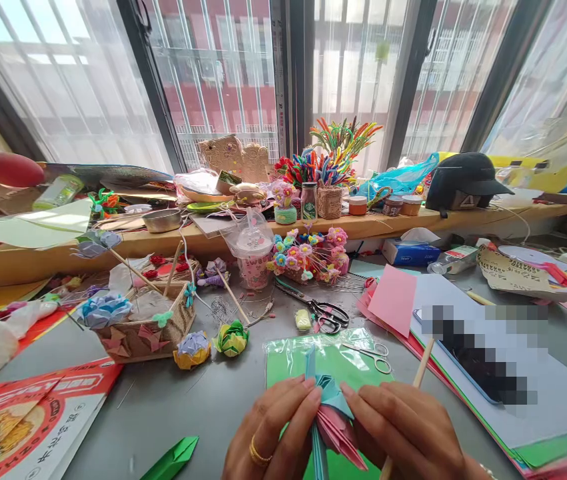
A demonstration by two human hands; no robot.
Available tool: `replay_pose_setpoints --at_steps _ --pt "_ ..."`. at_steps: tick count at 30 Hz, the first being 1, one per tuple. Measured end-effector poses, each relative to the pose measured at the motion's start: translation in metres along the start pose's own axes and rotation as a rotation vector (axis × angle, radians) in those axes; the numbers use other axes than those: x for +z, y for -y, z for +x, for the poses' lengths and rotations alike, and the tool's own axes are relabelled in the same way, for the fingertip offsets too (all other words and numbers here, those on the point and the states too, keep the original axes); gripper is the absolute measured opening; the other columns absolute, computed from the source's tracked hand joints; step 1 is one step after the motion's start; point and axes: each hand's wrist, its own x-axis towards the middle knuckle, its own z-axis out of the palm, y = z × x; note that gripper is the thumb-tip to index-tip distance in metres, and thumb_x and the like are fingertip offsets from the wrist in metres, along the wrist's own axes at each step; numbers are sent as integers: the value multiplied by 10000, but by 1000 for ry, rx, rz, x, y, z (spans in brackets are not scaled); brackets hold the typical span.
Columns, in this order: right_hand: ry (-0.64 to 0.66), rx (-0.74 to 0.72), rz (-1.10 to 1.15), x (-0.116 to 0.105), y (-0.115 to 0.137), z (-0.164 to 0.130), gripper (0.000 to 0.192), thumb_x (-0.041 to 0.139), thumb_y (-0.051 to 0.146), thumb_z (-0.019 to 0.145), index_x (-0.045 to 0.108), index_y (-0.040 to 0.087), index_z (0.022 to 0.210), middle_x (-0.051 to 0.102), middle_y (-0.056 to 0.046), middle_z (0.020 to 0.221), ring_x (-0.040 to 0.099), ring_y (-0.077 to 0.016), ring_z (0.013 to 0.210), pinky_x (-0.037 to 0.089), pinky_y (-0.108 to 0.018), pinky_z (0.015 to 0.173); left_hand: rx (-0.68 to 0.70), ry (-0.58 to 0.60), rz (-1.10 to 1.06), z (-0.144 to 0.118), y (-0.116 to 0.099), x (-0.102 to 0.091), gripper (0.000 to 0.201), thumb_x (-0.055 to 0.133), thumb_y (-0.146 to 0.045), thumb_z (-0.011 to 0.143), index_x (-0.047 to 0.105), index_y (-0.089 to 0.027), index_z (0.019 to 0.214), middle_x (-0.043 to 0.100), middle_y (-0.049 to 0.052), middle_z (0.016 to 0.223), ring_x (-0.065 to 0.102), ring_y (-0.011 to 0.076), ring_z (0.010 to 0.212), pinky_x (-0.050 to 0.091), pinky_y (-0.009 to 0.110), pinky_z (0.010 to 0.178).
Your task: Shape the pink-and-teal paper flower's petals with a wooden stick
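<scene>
Between both hands is a folded blue and pink paper piece [336,397], its light blue folds uppermost and pink pleats below. My left hand [276,427], with a ring on one finger, pinches its left side. My right hand [403,427] pinches the right edge; a thin wooden stick [424,360] also passes through this hand, slanting up between its fingers. Under the hands lies a green paper pack in clear wrap [288,357]. Small silver scissors [376,357] rest on the pack's right part. A folded green paper strip [170,460] lies to the left, near the front edge.
Black-handled scissors [320,312] lie behind the pack. To the left are folded paper flowers [232,338], a cardboard box [138,340] and a red-and-white food bag [38,420]. Paper sheets [523,420] with a phone [478,363] lie right. A cup [254,260] and crocheted flowers [308,253] stand behind.
</scene>
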Motion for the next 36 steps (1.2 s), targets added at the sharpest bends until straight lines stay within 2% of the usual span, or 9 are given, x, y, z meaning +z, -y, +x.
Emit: replay_pose_setpoints --at_steps 5,11,13,16,20,24,28,31,36 --pt "-44 70 80 2 0 1 129 478 109 841 605 112 865 621 -35 556 553 -119 445 458 -219 427 -290 42 -211 4 -9 -2 346 504 -73 819 602 -231 1111 674 50 986 624 169 910 473 234 833" --pt "-63 282 304 -1 -8 4 145 521 123 826 615 130 936 644 -71 744 621 -143 643 513 -218 561 -1057 56 -834 18 -5 -8 248 752 -319 608 715 -254 845 714 35 881 639 234 848 502 252 715" --pt "-63 328 387 0 -11 3 183 515 68 820 613 137 958 630 -67 760 615 -138 673 507 -210 582 -1218 82 -1035 20 -2 -7 316 763 -359 581 716 -229 865 719 59 861 637 260 847 503 277 687" --pt "-50 379 490 2 -14 1 240 515 52 824 600 160 1021 613 -63 807 607 -137 725 501 -212 614 -1294 160 -1264 19 2 -4 413 766 -381 572 696 -209 941 709 68 804 634 243 777 491 283 654" --pt "39 384 637 3 -17 1 235 523 165 864 587 203 1087 601 -53 832 596 -130 722 496 -210 612 -1413 278 -1420 18 6 0 366 780 -362 565 717 -192 883 670 27 678 605 135 603 464 208 599" --pt "90 397 728 2 -17 4 152 537 260 863 620 200 975 604 -44 786 588 -124 671 481 -205 577 -1520 364 -1495 19 9 1 346 769 -376 581 719 -166 852 630 11 636 545 78 525 440 164 513" --pt "66 489 756 3 -16 2 146 550 340 846 590 201 851 587 -27 725 556 -123 595 442 -215 515 -1493 381 -1558 20 11 -1 513 733 -481 577 686 -132 951 656 64 738 559 103 548 460 200 516" --pt "69 526 774 6 -14 -1 170 528 373 853 569 208 833 581 -17 705 537 -127 587 424 -225 516 -1451 352 -1547 21 10 -4 598 774 -429 547 625 -191 1076 648 61 866 584 129 650 470 203 553" --pt "125 579 773 8 -12 -3 153 558 360 837 558 210 865 562 7 717 401 -73 464 347 -195 449 -1472 420 -1549 23 8 -6 480 771 -348 593 636 -236 1039 618 8 800 543 66 545 488 191 543"
